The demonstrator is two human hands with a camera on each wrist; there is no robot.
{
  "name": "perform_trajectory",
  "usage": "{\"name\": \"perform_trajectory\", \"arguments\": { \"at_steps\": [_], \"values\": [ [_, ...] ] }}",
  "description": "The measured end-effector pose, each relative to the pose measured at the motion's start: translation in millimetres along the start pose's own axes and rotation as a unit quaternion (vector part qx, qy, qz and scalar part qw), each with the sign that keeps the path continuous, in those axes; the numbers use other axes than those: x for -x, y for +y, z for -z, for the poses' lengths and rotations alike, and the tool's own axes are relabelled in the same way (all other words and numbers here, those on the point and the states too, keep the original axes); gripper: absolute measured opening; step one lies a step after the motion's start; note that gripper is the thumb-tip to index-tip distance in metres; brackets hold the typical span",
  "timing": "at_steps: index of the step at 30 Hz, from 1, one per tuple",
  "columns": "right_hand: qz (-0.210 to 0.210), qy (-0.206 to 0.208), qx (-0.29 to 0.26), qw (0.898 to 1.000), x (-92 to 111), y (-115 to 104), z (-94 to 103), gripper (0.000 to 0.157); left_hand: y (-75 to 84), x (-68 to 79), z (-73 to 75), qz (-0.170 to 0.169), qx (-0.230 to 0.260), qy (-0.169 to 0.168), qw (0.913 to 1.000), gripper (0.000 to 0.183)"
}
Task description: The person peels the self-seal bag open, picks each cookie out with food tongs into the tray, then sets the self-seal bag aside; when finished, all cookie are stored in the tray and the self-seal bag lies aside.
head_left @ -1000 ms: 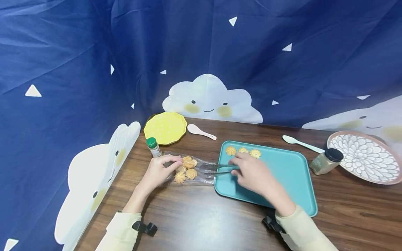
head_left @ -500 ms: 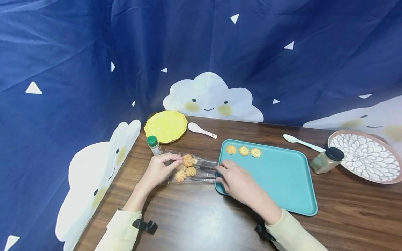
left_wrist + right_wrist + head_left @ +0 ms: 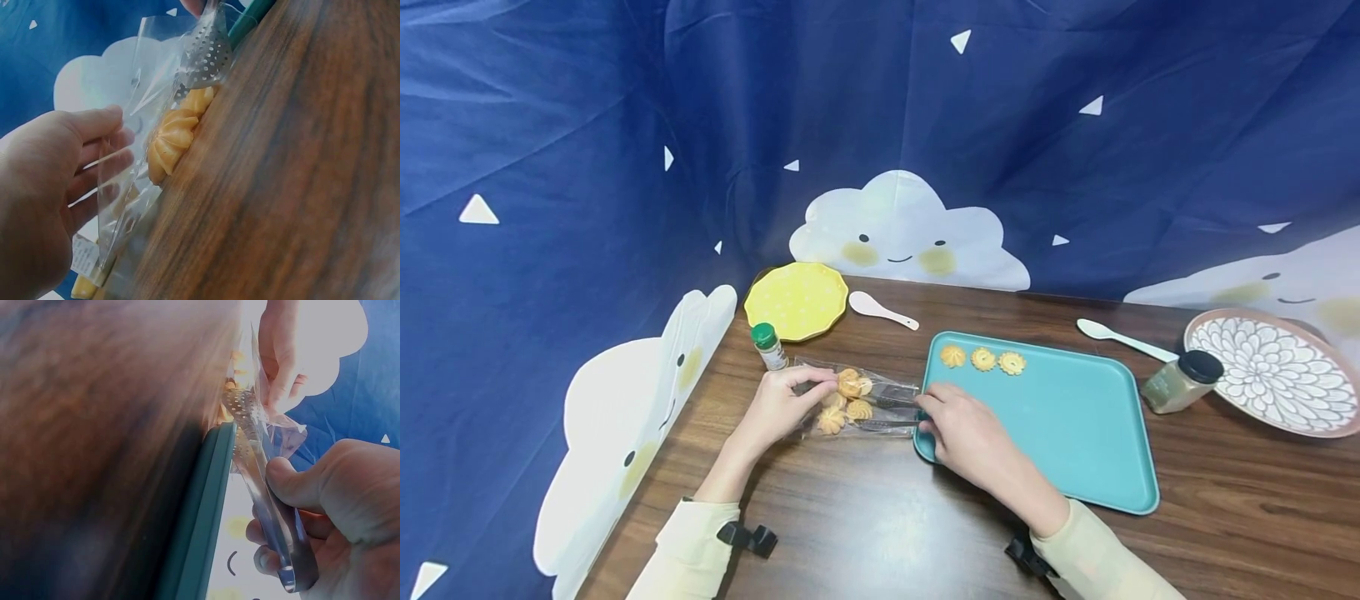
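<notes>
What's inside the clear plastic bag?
Several cookies and the perforated ends of the metal tongs. The left hand covers part of it and some cookies overlap, so what lies beneath cannot be seen.

No readable text, shaker label (image 3: 774, 358) seemingly too blurred

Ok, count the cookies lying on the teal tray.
3, in a row by the far edge of the teal tray: left cookie, middle cookie, right cookie. Any under the right hand would be hidden.
</notes>
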State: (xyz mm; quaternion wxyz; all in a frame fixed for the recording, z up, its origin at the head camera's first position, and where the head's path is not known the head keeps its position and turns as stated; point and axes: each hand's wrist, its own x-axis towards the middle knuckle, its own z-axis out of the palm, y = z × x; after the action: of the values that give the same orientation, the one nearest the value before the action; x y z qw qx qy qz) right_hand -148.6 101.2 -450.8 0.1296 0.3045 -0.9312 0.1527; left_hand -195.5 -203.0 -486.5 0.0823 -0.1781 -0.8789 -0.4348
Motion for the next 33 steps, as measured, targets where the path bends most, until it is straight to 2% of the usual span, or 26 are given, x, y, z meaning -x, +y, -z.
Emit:
{"name": "perform_trajectory", "arguments": {
  "at_steps": [9,16,24,33],
  "values": [
    [0.006,0.001,0.001,1.000,-7,-2,-2.9,0.027,-3.1,3.4,10.0,0.006,-0.019,0.008,0.9998,0.018],
    [-0.003,-0.011,-0.008,1.000,-5,6,8.4,0.022,0.3,3.8,5.0,0.005,-0.012,-0.001,0.9999,0.018],
    [-0.025,-0.039,0.000,0.999,-3,23,25.5,0.021,-2.0,4.0,2.4,0.005,-0.010,0.002,0.9999,0.019],
    [-0.074,-0.052,-0.005,0.996,2,59,53.5,0.024,-2.6,0.2,-0.6,-0.001,-0.008,-0.002,1.0000,0.017]
  ]
}}
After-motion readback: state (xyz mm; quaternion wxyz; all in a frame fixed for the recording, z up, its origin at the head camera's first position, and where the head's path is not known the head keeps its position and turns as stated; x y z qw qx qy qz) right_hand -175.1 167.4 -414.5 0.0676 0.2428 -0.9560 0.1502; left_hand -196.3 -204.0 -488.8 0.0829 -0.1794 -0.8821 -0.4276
